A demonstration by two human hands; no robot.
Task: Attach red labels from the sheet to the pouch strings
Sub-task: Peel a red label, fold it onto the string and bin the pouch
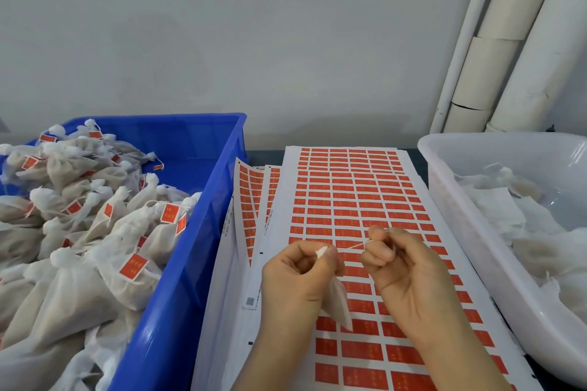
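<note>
A long white sheet of red labels [352,200] lies in the middle of the table. Above it my left hand [295,279] grips the gathered neck of a small white pouch [340,305], whose body hangs below the fist. A thin pale string [352,246] runs taut from the pouch neck to my right hand [406,273], which pinches its end between thumb and fingers. No loose label shows in either hand.
A blue crate [203,232] on the left holds several white pouches with red labels on their strings. A white tub [470,219] on the right holds unlabelled pouches. More label sheets [251,200] lie under the top one. Cream pipes [508,41] rise at the back right.
</note>
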